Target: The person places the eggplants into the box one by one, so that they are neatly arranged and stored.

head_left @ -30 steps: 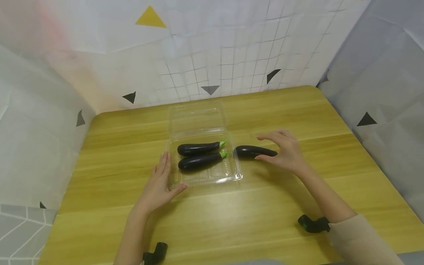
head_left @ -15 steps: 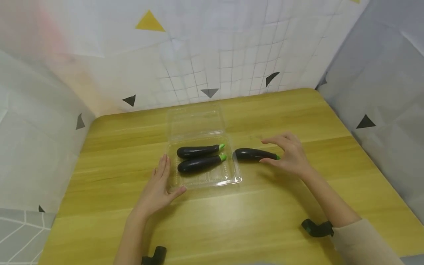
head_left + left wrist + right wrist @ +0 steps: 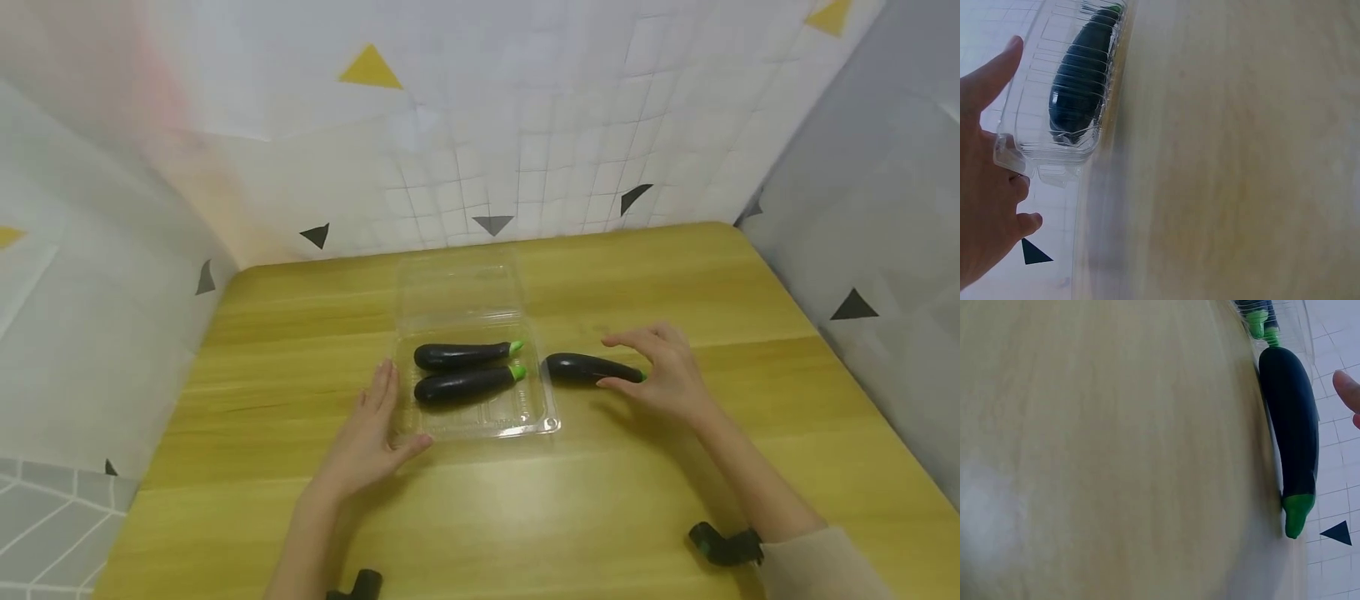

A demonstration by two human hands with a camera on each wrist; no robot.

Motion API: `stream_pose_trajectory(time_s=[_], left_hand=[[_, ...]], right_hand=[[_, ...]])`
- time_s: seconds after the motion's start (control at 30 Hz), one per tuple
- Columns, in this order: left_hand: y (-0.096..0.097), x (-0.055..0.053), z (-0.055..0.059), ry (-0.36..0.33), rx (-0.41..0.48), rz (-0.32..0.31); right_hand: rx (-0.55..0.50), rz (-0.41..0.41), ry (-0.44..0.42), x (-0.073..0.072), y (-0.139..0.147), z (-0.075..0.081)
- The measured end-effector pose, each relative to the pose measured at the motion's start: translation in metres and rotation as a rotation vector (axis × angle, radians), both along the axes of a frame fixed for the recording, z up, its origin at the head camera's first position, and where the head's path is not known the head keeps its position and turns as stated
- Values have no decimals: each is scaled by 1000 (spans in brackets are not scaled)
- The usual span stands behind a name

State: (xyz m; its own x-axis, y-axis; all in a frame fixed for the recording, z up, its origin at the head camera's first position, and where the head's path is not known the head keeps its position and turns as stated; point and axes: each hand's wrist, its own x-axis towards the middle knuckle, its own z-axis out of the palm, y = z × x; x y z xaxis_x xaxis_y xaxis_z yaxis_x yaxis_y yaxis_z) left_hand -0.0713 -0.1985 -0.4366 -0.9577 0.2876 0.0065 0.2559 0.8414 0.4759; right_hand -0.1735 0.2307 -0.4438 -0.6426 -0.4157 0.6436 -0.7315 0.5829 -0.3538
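A clear plastic clamshell box [image 3: 517, 429] lies with its lid [image 3: 459, 292] folded back. Two dark eggplants with green stems, a rear one [image 3: 459, 357] and a front one [image 3: 465, 386], lie side by side in the base. My left hand [image 3: 360, 446] rests along the box's left side, fingers fairly straight, thumb near the front corner. A third eggplant [image 3: 588, 367] lies on the table just right of the box. Over its stem end hovers my right hand [image 3: 667, 375], thumb and forefinger spread apart. The right wrist view shows a fingertip [image 3: 1347, 390] apart from that eggplant [image 3: 1291, 425].
The wooden table [image 3: 480, 517] has rounded far corners. A papered wall [image 3: 450, 167] with grid lines and triangle marks rises at the back, and grey-white side walls [image 3: 862, 250] stand left and right. Black wrist mounts [image 3: 723, 546] hang below both forearms.
The head view has shifted slightly. My right hand has drawn a little rightward along the loose eggplant, so its green stem now shows. The left hand and box stay in place.
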Motion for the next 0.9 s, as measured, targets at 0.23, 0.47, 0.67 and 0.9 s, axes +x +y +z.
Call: stream_pose_trajectory(time_s=[0.23,0.47,0.67,0.9], left_hand=[[2,-3,2,8,-8,-6],[3,-4,1,13,-15,-6],[2,-2,-1,30,-17,1],[-1,0,2,42,-17,16]], right_hand=[[34,-60,-77,1,2,-11],[83,-125,-182,1,4,-23],[92,-123,-179,0,3,-28],[94,-134,-183,-2,-4,-29]])
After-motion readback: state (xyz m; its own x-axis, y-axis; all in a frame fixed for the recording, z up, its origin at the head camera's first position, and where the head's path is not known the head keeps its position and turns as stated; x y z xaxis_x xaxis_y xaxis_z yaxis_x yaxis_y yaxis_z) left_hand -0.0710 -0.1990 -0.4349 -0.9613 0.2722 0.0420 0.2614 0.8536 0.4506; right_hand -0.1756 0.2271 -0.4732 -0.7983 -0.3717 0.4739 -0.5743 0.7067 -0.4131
